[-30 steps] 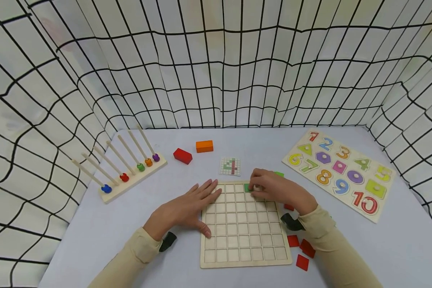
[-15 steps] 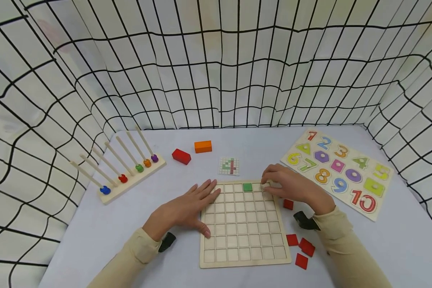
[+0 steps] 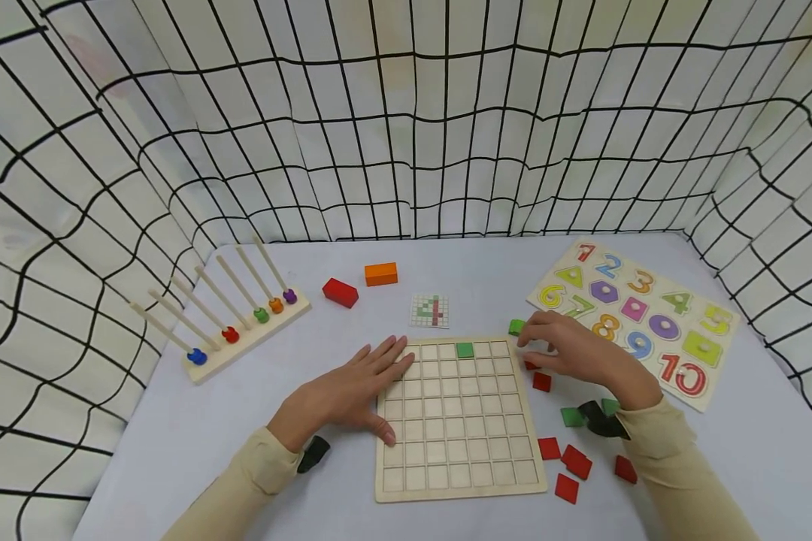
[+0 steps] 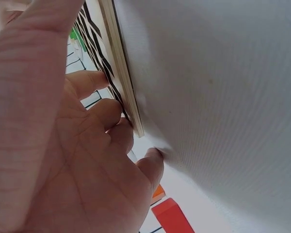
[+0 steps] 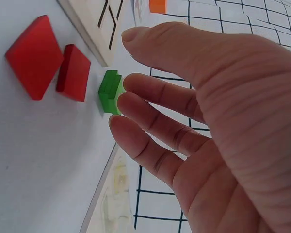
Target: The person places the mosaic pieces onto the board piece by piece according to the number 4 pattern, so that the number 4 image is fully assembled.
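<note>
Pale wood makes up the grid board (image 3: 451, 409), which lies flat on the white counter (image 3: 460, 524). One green tile (image 3: 465, 350) sits in a cell of the board's far row, two cells in from the board's right edge. Over the board's left edge rests the left grip (image 3: 352, 392), spread wide, its fingers pointing towards the far side and its thumb nearer the person on that same edge. Just off the board's far right corner is the right grip (image 3: 571, 349), fairly wide, fingers bent and thumb set apart from them; whether its fingertips touch the green stack (image 5: 108, 93) beside that corner, I cannot tell. Red tiles (image 3: 567, 488) are scattered along the board's right side, and loose green tiles (image 3: 572, 417) lie farther right of it, next to a dark wrist device (image 3: 604, 422). Beyond the board's far edge lies a small patterned card (image 3: 429, 311); farther off, beyond its far left corner, are an orange block (image 3: 381, 274) and a red block (image 3: 340, 293). Well left of the board stands a peg rack (image 3: 249, 337) with coloured beads, and beyond its far right corner a number puzzle (image 3: 656, 304) lies at an angle. Black netting (image 3: 446, 56) rises past the board's far side
</note>
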`<state>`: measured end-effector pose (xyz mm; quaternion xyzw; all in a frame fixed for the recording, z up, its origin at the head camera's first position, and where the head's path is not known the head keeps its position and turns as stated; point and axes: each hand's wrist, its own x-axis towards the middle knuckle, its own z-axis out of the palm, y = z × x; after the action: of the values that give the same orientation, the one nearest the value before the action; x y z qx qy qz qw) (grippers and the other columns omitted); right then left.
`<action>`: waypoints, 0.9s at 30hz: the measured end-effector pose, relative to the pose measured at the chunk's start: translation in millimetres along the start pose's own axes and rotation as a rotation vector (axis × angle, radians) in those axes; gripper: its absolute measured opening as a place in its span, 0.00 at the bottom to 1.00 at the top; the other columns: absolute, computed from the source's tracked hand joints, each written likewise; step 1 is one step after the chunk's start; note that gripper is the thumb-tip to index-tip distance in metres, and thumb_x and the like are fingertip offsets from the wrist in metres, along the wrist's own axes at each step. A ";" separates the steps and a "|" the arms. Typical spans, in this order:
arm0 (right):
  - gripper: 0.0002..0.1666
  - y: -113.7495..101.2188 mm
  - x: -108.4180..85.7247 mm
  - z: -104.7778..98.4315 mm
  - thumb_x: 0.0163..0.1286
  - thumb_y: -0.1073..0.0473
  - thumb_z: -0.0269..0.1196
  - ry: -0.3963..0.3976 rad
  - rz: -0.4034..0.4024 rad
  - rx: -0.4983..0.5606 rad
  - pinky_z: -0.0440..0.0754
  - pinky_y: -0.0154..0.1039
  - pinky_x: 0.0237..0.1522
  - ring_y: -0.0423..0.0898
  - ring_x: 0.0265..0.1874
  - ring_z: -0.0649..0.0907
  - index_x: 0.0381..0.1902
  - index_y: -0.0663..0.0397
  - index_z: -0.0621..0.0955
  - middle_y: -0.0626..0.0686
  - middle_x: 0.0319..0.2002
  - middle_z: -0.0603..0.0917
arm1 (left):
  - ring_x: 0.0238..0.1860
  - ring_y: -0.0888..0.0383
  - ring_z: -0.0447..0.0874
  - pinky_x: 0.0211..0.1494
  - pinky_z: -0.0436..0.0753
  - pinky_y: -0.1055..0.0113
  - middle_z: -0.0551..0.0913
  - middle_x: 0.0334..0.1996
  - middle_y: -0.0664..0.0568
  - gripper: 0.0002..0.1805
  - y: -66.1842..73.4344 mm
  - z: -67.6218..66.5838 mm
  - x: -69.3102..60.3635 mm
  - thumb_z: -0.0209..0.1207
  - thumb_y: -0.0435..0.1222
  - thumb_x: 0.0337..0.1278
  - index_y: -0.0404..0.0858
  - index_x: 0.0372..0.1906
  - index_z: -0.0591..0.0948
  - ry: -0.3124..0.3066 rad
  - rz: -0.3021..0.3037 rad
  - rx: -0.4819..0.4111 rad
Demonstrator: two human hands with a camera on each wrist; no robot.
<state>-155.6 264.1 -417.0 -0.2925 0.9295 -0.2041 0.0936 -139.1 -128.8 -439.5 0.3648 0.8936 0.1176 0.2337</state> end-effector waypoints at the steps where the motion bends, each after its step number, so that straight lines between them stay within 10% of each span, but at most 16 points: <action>1: 0.10 1.0 -1.6 0.3 0.71 0.60 0.74 0.001 0.001 0.000 0.90 0.42 0.47 0.47 0.46 0.84 0.49 0.50 0.90 0.52 0.52 0.86 | 0.90 0.41 0.38 0.90 0.47 0.38 0.41 0.90 0.42 0.70 -0.2 0.2 0.5 0.77 0.62 0.48 0.39 0.88 0.51 0.001 0.001 0.001; 15: 0.10 10.6 -35.2 -2.5 0.70 0.56 0.75 0.003 0.073 0.013 0.90 0.41 0.48 0.46 0.50 0.84 0.48 0.44 0.90 0.46 0.51 0.87 | 0.90 0.41 0.38 0.90 0.47 0.38 0.41 0.90 0.42 0.70 -2.3 0.5 0.9 0.77 0.62 0.48 0.39 0.88 0.51 0.007 0.016 0.008; 27: 0.21 7.6 -65.3 1.9 0.59 0.44 0.82 -0.268 0.161 0.170 0.83 0.31 0.43 0.37 0.43 0.77 0.47 0.35 0.85 0.40 0.44 0.80 | 0.90 0.41 0.37 0.90 0.46 0.38 0.41 0.90 0.42 0.70 -2.1 1.4 0.0 0.77 0.62 0.49 0.39 0.88 0.51 0.000 0.005 -0.003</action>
<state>-105.9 307.1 -418.5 -0.2327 0.9085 -0.2332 0.2571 -139.6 -130.3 -441.5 0.3666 0.8925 0.1196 0.2338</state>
